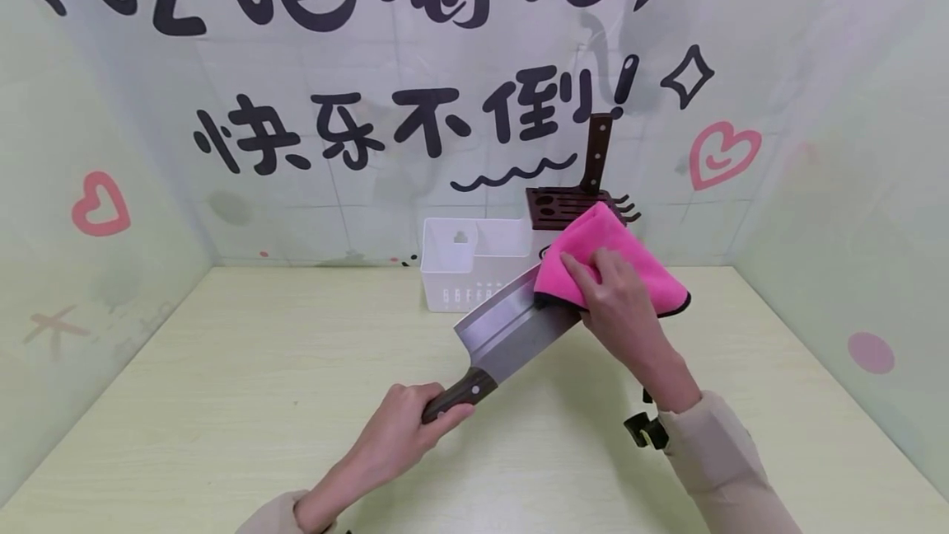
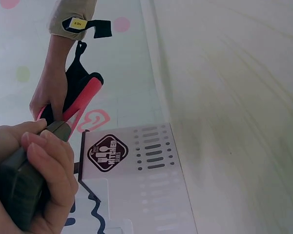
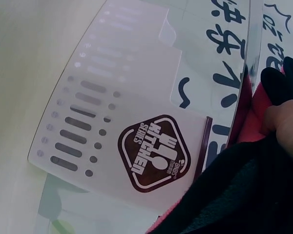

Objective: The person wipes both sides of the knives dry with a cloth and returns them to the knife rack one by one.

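Note:
My left hand (image 1: 396,431) grips the dark riveted handle of a cleaver (image 1: 519,340), which is held up over the table with its broad blade slanting away to the right. A pink cloth (image 1: 619,250) with a black edge covers the blade's far end. My right hand (image 1: 626,307) pinches this cloth against the blade, thumb and fingers bent over it. Seen from the left wrist, the fingers (image 2: 53,165) wrap round the handle (image 2: 17,185). The right wrist view has the cloth's black underside (image 3: 234,190) in front, with the blade edge-on beside it.
A white plastic knife holder (image 1: 448,258) stands at the back of the pale table (image 1: 245,369). Its brown slotted top (image 1: 541,217) holds another knife by its upright brown handle (image 1: 597,151), and hooks stick out on the right. Printed walls enclose the table at the back and sides.

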